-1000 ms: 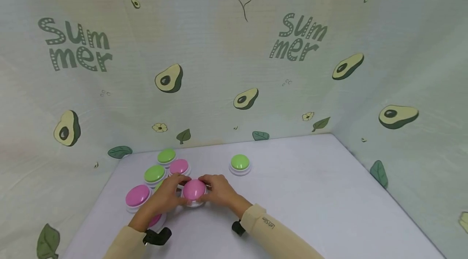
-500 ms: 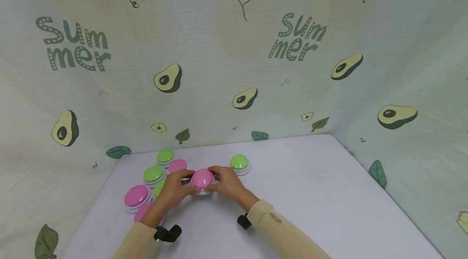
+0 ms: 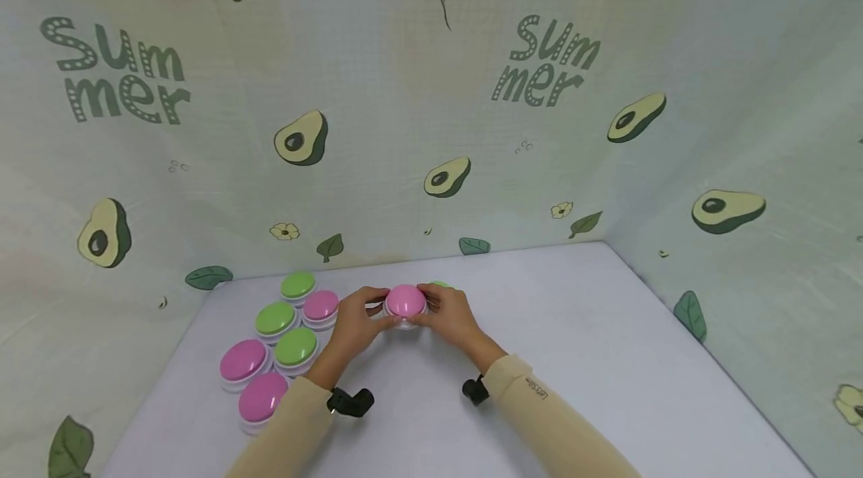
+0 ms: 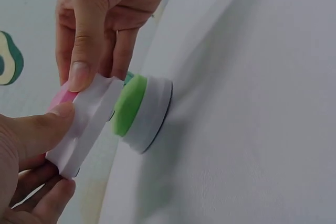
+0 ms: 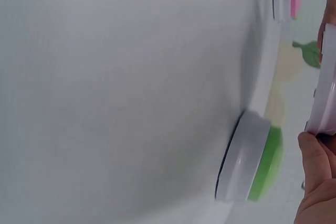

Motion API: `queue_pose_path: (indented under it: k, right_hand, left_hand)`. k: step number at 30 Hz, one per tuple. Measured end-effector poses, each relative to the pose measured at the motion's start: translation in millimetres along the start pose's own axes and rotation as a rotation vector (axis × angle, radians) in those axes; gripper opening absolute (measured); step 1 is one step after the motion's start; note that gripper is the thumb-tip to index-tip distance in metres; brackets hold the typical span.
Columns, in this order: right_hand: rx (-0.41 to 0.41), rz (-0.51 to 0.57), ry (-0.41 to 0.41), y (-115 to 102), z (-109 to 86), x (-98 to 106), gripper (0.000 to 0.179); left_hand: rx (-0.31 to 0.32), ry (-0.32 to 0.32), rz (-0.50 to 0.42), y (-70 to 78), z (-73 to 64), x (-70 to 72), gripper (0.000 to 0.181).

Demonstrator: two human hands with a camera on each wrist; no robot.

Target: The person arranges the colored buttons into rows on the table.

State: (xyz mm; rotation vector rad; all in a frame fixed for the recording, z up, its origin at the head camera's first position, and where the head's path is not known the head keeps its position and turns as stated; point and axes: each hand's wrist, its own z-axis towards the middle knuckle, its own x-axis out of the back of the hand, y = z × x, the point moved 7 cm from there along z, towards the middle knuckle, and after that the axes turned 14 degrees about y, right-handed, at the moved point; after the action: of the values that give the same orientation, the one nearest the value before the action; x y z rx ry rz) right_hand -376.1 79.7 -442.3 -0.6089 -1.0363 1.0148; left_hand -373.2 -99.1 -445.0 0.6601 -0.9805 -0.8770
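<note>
A pink push button (image 3: 405,301) with a round white base is raised off the table between my two hands. From its left side my left hand (image 3: 357,319) pinches the base, thumb in front and fingers behind. My right hand (image 3: 452,315) grips the opposite side the same way. The left wrist view shows the white base (image 4: 86,124) tilted, both thumbs on it. Just beyond stands a green push button (image 4: 131,106), resting on the table; the held button and right hand mostly hide it in the head view. The right wrist view also shows that green button (image 5: 252,158).
At the left of the white table (image 3: 553,358) stands a cluster of green and pink buttons, among them a green one (image 3: 295,347) and a pink one (image 3: 264,397) near my left forearm. A printed cloth (image 3: 377,88) hangs behind the table. Each wrist carries a black camera (image 3: 350,402).
Both hands have carried the pink button rightward and away from the cluster, up in front of the lone green button, which it now mostly covers. More of the cluster shows.
</note>
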Motion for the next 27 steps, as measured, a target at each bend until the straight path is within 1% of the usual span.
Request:
queue_pose_path:
  k: [7,14,21,23,27]
  right_hand:
    - [-0.049,0.007,0.098,14,13.2,32,0.057]
    - [-0.105,-0.012,0.136,32,22.5,52,0.059]
    - [-0.119,-0.029,0.147,49,27.1,68,0.061]
    - [-0.125,-0.037,0.15,53,26.9,73,0.061]
    - [-0.139,-0.06,0.144,60,26.0,82,0.063]
  left_hand:
    - [0.006,0.061,-0.092,12.9,15.8,-34.2,0.053]
    - [0.038,0.095,-0.124,20.0,22.8,-64.2,0.051]
    - [0.074,0.071,-0.157,30.0,22.5,-93.6,0.048]
    - [0.082,0.056,-0.155,33.2,22.4,-101.3,0.047]
    - [0.094,0.02,-0.12,38.4,20.4,-114.9,0.047]
